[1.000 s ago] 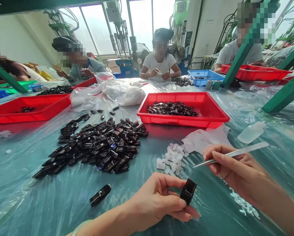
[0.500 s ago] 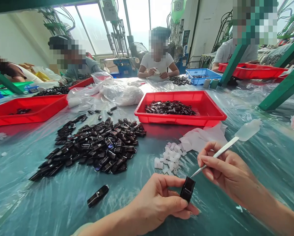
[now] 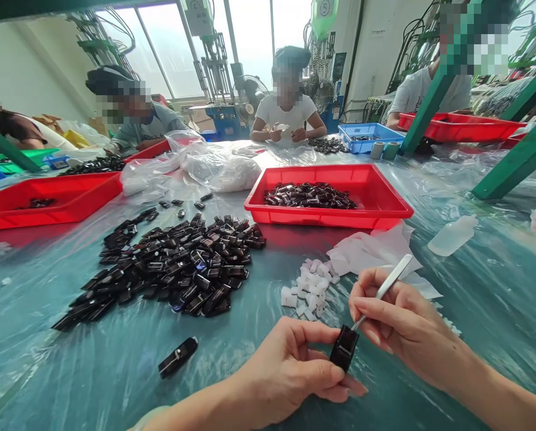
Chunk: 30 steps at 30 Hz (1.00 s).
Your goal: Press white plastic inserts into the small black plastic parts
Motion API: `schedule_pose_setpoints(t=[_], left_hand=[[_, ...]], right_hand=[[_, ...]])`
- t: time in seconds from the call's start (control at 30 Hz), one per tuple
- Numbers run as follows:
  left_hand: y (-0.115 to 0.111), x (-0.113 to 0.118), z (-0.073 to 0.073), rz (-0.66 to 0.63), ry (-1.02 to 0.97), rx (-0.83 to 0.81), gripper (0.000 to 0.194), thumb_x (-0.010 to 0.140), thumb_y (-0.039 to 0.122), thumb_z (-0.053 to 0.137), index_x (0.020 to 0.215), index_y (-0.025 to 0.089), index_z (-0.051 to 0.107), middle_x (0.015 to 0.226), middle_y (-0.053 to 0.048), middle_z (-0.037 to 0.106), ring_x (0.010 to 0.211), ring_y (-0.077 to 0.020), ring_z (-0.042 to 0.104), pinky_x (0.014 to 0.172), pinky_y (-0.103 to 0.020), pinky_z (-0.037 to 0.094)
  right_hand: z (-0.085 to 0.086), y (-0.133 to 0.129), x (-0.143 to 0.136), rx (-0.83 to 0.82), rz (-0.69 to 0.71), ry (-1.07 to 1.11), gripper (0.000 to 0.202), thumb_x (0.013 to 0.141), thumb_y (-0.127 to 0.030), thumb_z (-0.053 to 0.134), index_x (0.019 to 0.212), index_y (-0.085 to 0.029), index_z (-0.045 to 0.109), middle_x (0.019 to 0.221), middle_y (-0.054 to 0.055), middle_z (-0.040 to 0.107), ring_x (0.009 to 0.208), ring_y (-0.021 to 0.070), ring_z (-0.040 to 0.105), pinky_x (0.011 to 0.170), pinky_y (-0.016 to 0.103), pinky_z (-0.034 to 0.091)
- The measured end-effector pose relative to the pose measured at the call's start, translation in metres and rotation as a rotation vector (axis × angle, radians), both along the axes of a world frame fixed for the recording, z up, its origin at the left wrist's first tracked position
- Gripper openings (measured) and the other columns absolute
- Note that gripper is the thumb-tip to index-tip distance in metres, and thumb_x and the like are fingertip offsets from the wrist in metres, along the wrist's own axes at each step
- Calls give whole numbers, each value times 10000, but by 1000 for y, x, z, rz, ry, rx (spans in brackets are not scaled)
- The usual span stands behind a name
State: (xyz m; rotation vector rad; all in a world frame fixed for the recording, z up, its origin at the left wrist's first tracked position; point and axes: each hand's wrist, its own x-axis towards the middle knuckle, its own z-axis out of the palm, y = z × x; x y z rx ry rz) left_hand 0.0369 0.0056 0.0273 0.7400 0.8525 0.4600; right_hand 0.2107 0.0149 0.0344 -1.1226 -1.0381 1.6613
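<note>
Between the thumb and fingers of my left hand (image 3: 295, 365) is a small glossy black plastic part (image 3: 344, 348), tilted upright. My right hand (image 3: 402, 323) pinches slim silver tweezers (image 3: 394, 276). Their pointed end meets the top edge of the black part; whether the tip is inside it is hidden. To the left, one similar black part (image 3: 178, 357) lies alone on the table. A large heap of black parts (image 3: 182, 263) spreads beyond it. Small translucent white pieces (image 3: 311, 288) are piled just past my hands.
Plastic film covers the green table (image 3: 115, 371). A red tray (image 3: 331, 219) with black parts stands ahead, another red tray (image 3: 52, 197) at left. A translucent bottle (image 3: 453, 235) lies at right near white sheets (image 3: 371, 248). Green posts (image 3: 519, 152) rise at right; several people sit across.
My right hand has shifted slightly left and down, bringing the tweezers closer onto the black part and at a steeper angle. The bottle is now uncovered by the tweezers. My left hand barely moved.
</note>
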Motion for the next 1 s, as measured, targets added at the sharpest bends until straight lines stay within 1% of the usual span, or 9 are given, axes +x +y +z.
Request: schedule_pose_setpoints(t=[0.2, 0.53, 0.73, 1.0], left_hand=[[1, 0, 1, -23, -8, 14, 434, 600, 217, 731, 1001, 77, 642, 717, -107, 691, 706, -157, 665, 623, -176, 495], [1, 0, 2, -37, -13, 17, 414, 615, 199, 719, 1007, 88, 646, 709, -100, 690, 685, -137, 661, 614, -161, 492], [1, 0, 1, -30, 3, 1, 457, 602, 202, 729, 1029, 73, 632, 703, -108, 687, 671, -137, 659, 599, -161, 489], [2, 0, 2, -37, 8, 5, 456, 600, 220, 731, 1021, 74, 632, 715, -109, 686, 685, -143, 657, 618, -174, 490]], right_hand=[[0, 0, -1, -6, 12, 0, 273, 733, -343, 633, 733, -190, 408, 591, -52, 514, 419, 46, 413, 393, 170, 299], [-2, 0, -2, -4, 27, 38, 243, 754, -301, 626, 730, -177, 419, 597, -59, 521, 424, 32, 426, 399, 154, 302], [-1, -1, -1, -11, 23, 37, 253, 747, -302, 636, 718, -174, 420, 592, -59, 523, 420, 29, 426, 395, 148, 301], [-5, 2, -1, 7, 36, 39, 233, 758, -296, 626, 731, -178, 426, 587, -66, 528, 416, 28, 437, 392, 140, 319]])
